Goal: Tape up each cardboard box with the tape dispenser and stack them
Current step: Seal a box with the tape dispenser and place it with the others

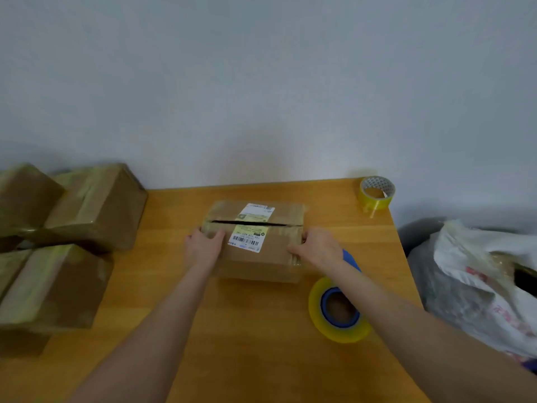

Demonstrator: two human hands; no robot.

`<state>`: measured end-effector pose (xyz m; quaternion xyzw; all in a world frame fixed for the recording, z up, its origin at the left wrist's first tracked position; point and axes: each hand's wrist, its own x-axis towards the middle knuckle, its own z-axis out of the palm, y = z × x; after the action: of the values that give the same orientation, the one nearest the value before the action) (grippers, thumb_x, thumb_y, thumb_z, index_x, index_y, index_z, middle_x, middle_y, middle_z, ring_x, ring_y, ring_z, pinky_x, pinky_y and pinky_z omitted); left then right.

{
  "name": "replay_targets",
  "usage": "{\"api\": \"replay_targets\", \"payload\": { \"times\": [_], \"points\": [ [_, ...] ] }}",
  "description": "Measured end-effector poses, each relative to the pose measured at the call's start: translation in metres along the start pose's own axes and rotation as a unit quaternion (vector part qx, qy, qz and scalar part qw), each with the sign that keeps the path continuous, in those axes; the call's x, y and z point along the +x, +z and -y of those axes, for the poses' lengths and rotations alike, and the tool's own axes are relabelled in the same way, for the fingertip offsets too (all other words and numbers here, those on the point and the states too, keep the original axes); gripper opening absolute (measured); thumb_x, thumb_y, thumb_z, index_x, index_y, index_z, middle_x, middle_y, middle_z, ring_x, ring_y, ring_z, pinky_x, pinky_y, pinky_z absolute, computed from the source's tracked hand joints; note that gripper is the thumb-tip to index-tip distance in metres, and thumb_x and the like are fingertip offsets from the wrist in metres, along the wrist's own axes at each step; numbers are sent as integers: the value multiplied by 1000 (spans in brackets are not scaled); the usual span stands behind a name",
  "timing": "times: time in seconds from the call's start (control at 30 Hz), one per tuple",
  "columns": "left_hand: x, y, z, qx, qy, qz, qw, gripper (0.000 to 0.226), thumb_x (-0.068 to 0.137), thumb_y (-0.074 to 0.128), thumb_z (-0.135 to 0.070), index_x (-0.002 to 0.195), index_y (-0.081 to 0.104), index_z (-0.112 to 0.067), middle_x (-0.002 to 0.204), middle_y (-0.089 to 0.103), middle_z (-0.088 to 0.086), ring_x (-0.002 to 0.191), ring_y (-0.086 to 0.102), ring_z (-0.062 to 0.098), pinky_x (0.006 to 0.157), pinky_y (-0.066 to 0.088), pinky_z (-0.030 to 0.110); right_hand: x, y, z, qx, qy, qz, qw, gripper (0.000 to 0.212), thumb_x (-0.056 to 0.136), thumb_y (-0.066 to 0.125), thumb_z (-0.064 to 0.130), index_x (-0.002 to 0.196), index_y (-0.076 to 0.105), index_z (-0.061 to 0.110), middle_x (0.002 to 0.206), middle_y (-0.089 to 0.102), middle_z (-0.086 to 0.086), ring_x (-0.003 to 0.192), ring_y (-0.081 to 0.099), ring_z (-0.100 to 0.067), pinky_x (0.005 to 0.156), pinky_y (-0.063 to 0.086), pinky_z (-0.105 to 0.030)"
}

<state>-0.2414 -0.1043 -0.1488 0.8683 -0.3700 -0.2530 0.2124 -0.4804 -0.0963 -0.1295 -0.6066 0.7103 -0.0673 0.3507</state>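
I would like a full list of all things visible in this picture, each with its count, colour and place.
middle box: one, brown, white and yellow labels, top seam open, centre of table
taped boxes: at least three, brown, piled at the left
tape dispenser: one, blue with yellowish roll, near right, partly behind the right forearm
spare tape roll: one, yellowish, far right corner
table: one, orange wood
bags: white and dark grey, right of table
wall: grey-white, behind
left hand: holds the box's left end
right hand: holds its right end
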Motion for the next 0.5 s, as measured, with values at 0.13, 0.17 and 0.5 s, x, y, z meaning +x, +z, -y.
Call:
{"api": "replay_targets", "payload": {
  "times": [0.13, 0.17, 0.5],
  "points": [
    [-46, -19, 47, 10, -23, -15, 1000, 73, 83, 62, -47, 142, 38, -11, 136, 46, 13, 116, 52, 34, 94, 47, 45, -50, 21, -9, -41, -19, 24, 999, 46, 84, 66, 51, 62, 46, 17, 58, 48, 4, 53, 48, -16, 44, 32, -23],
    [-59, -19, 58, 14, -26, -11, 999, 74, 83, 62, -47, 142, 38, -11, 136, 47, 13, 116, 53, 33, 94, 47, 45, -62, 25, -14, -51, -21, 23, 998, 47, 85, 65, 52, 60, 44, 17, 57, 47, 4, 52, 47, -16, 43, 31, -23],
    [-136, 4, 97, 31, -35, 40, 998, 78, 79, 65, -43, 140, 35, -7, 136, 44, 13, 115, 52, 34, 93, 48, 46, -116, 16, -71, -161, -35, 24, 986, 48, 92, 55, 55, 63, 45, 17, 61, 46, 3, 58, 49, -18, 47, 32, -25]
  ]
}}
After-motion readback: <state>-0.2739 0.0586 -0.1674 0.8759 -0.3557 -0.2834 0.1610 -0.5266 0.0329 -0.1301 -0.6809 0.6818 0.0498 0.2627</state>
